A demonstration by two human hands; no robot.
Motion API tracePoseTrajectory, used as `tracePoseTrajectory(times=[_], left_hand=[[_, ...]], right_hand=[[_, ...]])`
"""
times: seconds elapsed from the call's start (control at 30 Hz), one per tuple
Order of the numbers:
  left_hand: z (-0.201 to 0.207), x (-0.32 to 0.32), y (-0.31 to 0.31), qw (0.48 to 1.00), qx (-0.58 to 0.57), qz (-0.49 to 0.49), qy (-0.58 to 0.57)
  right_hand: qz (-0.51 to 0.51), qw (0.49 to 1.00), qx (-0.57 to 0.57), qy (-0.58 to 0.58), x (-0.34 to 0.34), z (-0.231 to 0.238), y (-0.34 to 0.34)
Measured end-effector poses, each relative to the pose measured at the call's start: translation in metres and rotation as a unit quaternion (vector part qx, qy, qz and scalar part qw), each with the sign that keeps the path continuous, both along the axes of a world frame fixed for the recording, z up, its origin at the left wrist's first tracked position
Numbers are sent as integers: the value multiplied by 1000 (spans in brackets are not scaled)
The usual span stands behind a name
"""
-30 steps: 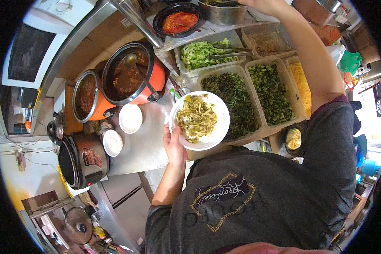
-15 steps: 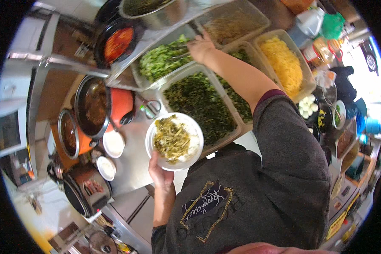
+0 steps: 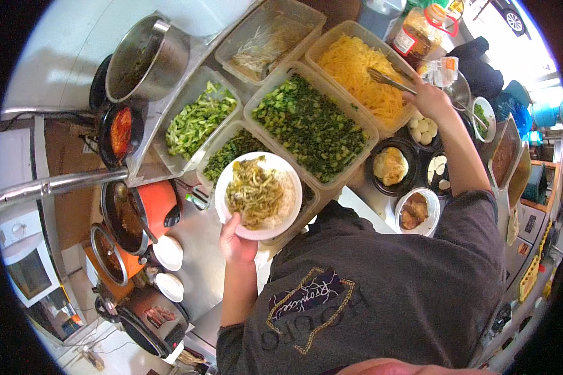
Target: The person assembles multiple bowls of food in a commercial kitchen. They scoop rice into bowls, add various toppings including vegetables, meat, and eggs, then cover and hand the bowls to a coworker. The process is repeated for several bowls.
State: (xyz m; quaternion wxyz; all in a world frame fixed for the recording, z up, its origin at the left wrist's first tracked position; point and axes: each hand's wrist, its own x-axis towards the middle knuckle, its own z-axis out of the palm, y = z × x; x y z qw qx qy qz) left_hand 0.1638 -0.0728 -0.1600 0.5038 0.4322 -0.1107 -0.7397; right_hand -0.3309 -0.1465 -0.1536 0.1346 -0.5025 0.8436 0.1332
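My left hand grips the white plate over the dark greens tub; my right hand clamps tongs beyond it, above yellow shreds. Strands could drop crossing that tub.

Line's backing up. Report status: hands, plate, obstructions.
Left hand grips white plate of rice and greens. Right hand holds metal tongs over yellow shreds tray. Nothing seen blocking.
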Motion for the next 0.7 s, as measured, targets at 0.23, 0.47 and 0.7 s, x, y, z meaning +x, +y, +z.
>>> tracePoseTrajectory(times=[0.23, 0.47, 0.7], left_hand=[[4, -73, -55, 999, 1, -44, 20], [-1, -152, -125, 992, -13, -124, 11], [-26, -206, -178, 974, 10, -228, -2]], right_hand=[[38, 994, -72, -71, -39, -23, -10], [102, 975, -167, -107, -50, 27, 1], [155, 950, -211, -171, -31, 100, -4]])
